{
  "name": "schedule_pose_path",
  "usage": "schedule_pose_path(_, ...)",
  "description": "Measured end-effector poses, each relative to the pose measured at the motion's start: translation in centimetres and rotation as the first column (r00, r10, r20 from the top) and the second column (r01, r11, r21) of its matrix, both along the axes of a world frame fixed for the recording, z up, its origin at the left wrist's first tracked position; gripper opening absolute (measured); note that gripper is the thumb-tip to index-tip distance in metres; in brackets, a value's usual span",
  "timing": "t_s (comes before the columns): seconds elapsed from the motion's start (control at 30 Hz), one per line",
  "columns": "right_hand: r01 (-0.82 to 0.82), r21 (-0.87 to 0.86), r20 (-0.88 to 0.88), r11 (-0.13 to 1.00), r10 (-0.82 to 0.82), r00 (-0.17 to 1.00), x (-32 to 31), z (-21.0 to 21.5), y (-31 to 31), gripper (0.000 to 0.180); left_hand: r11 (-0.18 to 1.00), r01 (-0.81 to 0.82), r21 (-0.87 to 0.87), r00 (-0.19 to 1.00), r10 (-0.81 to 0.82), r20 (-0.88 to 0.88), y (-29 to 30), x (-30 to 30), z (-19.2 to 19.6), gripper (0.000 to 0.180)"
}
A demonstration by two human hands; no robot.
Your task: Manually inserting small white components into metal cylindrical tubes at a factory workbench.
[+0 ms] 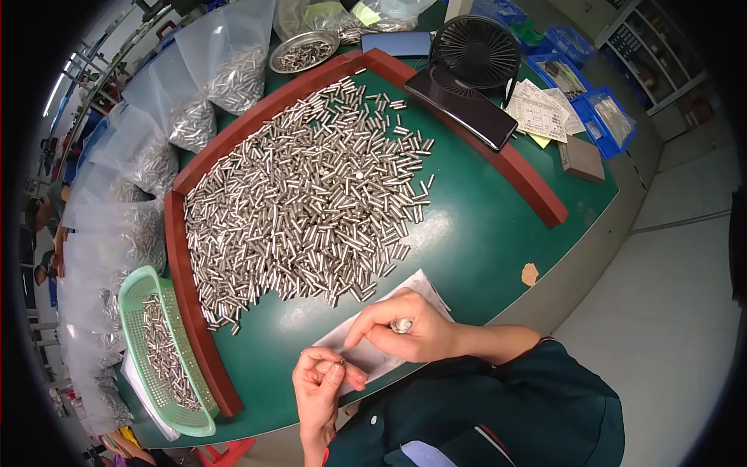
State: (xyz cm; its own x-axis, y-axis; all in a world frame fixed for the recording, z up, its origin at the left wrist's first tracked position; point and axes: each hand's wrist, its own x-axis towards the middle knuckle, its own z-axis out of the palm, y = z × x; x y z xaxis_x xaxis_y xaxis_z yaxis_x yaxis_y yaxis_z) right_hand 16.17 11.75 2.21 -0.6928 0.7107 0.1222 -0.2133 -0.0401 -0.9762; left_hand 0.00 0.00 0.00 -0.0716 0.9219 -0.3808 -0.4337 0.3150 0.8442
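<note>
A broad heap of short shiny metal pins (311, 194) lies on the green table, in front of my hands. My left hand (317, 385) is closed in a pinch, with a tiny metal piece (341, 361) at its thumb and fingertips; most of the piece is hidden. To its right, my right hand (416, 331) is curled around a small pale wad (401, 325), its index finger pointing toward the left hand. Both hands are over a folded white cloth or paper sheet (423, 286) at the table's near edge.
Red-brown rails (180, 265) border the heap. A green basket (206, 420) of pins stands left, near several clear bags (237, 78) of pins. A metal dish (272, 64), phone (461, 105), black fan (475, 50), papers (537, 113) and blue trays (611, 121) sit farther back.
</note>
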Motion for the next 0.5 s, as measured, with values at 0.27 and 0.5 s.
schedule_pose_path(0.27,0.073,0.107,-0.064,0.992,-0.066,0.996,0.8,1.1,-0.3,0.023,0.998,-0.062,-0.019,0.997,0.063,0.033,0.5,0.2,-0.4,0.026)
schedule_pose_path(0.5,0.186,0.185,0.014,0.965,-0.192,0.981,2.6,1.6,0.8,0.023,0.998,-0.054,0.020,0.997,0.053,0.050,0.5,-0.1,-0.7,0.021)
